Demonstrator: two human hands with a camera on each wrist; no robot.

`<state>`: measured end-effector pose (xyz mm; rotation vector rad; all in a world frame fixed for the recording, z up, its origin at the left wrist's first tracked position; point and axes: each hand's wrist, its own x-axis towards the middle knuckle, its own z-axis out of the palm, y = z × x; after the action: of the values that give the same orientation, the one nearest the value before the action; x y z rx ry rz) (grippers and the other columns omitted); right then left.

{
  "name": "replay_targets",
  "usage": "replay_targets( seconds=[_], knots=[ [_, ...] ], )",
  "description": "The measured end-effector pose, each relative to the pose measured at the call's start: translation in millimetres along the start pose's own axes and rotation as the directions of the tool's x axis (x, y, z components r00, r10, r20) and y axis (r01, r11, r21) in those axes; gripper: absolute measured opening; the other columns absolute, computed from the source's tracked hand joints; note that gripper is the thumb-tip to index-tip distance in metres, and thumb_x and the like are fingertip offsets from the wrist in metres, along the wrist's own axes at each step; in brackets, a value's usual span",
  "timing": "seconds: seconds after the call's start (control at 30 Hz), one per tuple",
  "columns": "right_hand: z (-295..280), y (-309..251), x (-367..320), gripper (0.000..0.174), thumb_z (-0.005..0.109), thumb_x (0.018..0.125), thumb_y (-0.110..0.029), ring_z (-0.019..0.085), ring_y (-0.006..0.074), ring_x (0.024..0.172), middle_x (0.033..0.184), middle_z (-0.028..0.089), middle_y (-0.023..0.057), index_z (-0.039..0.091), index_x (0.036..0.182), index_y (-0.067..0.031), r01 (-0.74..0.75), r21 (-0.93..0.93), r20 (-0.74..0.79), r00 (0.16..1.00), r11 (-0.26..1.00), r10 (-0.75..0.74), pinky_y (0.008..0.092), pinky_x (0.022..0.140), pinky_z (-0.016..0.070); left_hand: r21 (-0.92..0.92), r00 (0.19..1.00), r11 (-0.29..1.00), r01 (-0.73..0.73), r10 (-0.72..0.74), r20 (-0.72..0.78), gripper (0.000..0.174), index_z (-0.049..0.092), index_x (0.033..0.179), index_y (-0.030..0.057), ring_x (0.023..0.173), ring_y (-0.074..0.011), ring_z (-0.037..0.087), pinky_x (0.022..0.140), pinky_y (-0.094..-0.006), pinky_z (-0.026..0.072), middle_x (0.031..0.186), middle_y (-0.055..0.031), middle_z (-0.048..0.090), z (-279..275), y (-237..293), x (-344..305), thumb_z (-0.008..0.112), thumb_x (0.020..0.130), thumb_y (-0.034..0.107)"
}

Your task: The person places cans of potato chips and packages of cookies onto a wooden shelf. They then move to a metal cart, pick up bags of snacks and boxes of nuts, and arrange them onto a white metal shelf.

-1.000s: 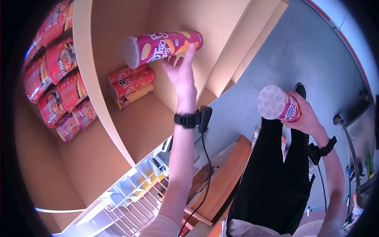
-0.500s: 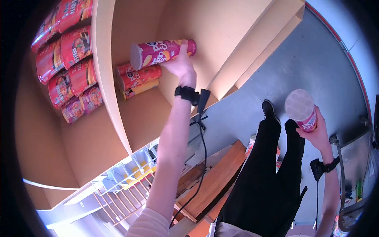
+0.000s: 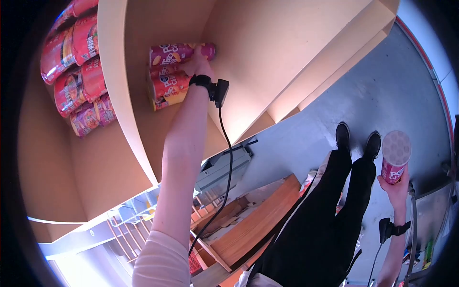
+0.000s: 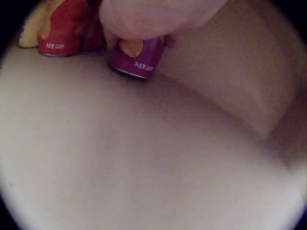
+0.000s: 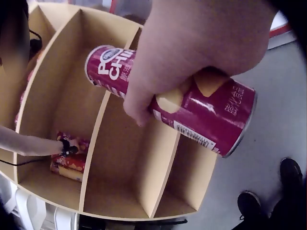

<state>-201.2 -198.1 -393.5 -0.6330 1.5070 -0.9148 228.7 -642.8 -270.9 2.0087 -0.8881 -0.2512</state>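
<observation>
In the head view my left hand (image 3: 197,64) grips a purple chips can (image 3: 167,54) inside a shelf compartment, beside red cans (image 3: 170,84) and a yellow one (image 3: 168,101). The left wrist view shows that purple can's base (image 4: 136,60) close to the shelf board, a little apart from the red can (image 4: 62,33). Out over the floor, my right hand (image 3: 398,190) holds a second purple can (image 3: 393,171), its pale lid facing up. From the right wrist, my fingers wrap around this can's (image 5: 211,108) middle.
Several red and purple noodle packs (image 3: 82,42) are stacked in the neighbouring compartment at the left. A curved divider (image 3: 114,71) separates the two. Below stand a white rack (image 3: 129,213) and a wooden board (image 3: 253,225). A black cable hangs from the left wrist.
My left hand has carried its purple can down and deeper into the compartment, up against the red cans. The right hand with its can has shifted right and lower in the view.
</observation>
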Motion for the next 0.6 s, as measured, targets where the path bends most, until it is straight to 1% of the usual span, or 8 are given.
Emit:
replay_targets(
  seconds=[0.03,0.17,0.23,0.4,0.47,0.5,0.53,0.6],
  knots=[
    [3,-1,-1,0.085,0.078,0.063,-0.001,0.052,0.0199,0.112,0.124,0.052,0.0103,0.035,0.136,-0.0026,-0.012,0.018,0.011,1.000,1.000,0.012,0.0328,0.095,0.0423,0.000,1.000,1.000,0.002,-0.002,-0.001,0.104,0.019,0.140,0.0060,0.118,-0.0297,0.050,0.098,-0.0393,0.0462,0.136,-0.0185,0.042,0,1,2,0.085,0.062,0.026],
    [13,5,-2,0.083,0.079,0.064,-0.001,0.052,0.0198,0.112,0.125,0.052,0.0098,0.036,0.135,-0.0027,0.002,0.069,-0.031,1.000,0.998,0.000,0.0329,0.095,0.0422,0.355,0.991,0.927,0.123,-0.131,-0.002,0.095,0.023,0.140,0.0087,0.120,-0.0294,0.048,0.098,-0.0411,0.0453,0.138,-0.0141,0.042,7,4,28,0.080,0.066,0.025],
    [19,5,-2,0.077,0.076,0.068,-0.002,0.055,0.0188,0.105,0.119,0.054,0.0086,0.036,0.134,-0.0052,0.054,0.048,-0.031,0.998,0.997,-0.053,0.0322,0.090,0.0452,0.552,0.986,0.834,0.003,-0.093,0.135,0.089,0.021,0.142,0.0114,0.123,-0.0287,0.046,0.098,-0.0421,0.0449,0.140,-0.0119,0.039,7,0,41,0.074,0.071,0.023],
    [18,14,-3,0.080,0.078,0.065,-0.001,0.053,0.0200,0.110,0.122,0.053,0.0094,0.037,0.134,-0.0030,-0.007,0.029,-0.065,0.998,1.000,0.009,0.0327,0.094,0.0426,0.838,0.915,0.416,-0.353,-0.032,0.401,0.076,0.016,0.146,0.0181,0.129,-0.0269,0.041,0.098,-0.0445,0.0437,0.147,-0.0063,0.032,12,3,49,0.060,0.084,0.018],
    [17,16,-4,0.080,0.078,0.065,-0.001,0.053,0.0201,0.110,0.122,0.054,0.0094,0.038,0.134,-0.0030,-0.013,0.032,-0.070,0.997,0.999,0.015,0.0327,0.094,0.0427,0.875,0.869,0.058,-0.480,-0.107,0.483,0.071,0.015,0.148,0.0208,0.132,-0.0261,0.039,0.098,-0.0455,0.0432,0.149,-0.0041,0.029,16,8,51,0.054,0.089,0.016],
    [15,19,-3,0.079,0.078,0.065,-0.001,0.053,0.0200,0.110,0.122,0.054,0.0094,0.038,0.134,-0.0030,-0.018,0.019,-0.070,0.997,1.000,0.019,0.0327,0.094,0.0428,0.690,0.825,-0.475,-0.546,-0.165,0.540,0.071,0.014,0.148,0.0203,0.132,-0.0260,0.038,0.098,-0.0466,0.0434,0.151,-0.0040,0.026,16,9,50,0.053,0.090,0.017],
    [15,21,-5,0.079,0.078,0.065,-0.001,0.054,0.0199,0.109,0.122,0.054,0.0093,0.039,0.133,-0.0029,-0.023,0.007,-0.068,0.997,1.000,0.024,0.0326,0.093,0.0429,0.273,0.774,-0.850,-0.451,-0.221,0.593,0.071,0.013,0.149,0.0198,0.132,-0.0259,0.038,0.097,-0.0478,0.0437,0.152,-0.0038,0.022,16,15,42,0.052,0.090,0.018],
    [16,20,-6,0.078,0.078,0.065,-0.001,0.054,0.0198,0.109,0.121,0.054,0.0093,0.039,0.133,-0.0030,-0.034,0.019,-0.082,0.996,0.999,0.036,0.0325,0.093,0.0430,0.244,0.765,-0.861,-0.446,-0.224,0.604,0.069,0.013,0.149,0.0190,0.132,-0.0254,0.038,0.099,-0.0468,0.0430,0.151,-0.0047,0.026,14,14,46,0.050,0.091,0.016]
  ],
)
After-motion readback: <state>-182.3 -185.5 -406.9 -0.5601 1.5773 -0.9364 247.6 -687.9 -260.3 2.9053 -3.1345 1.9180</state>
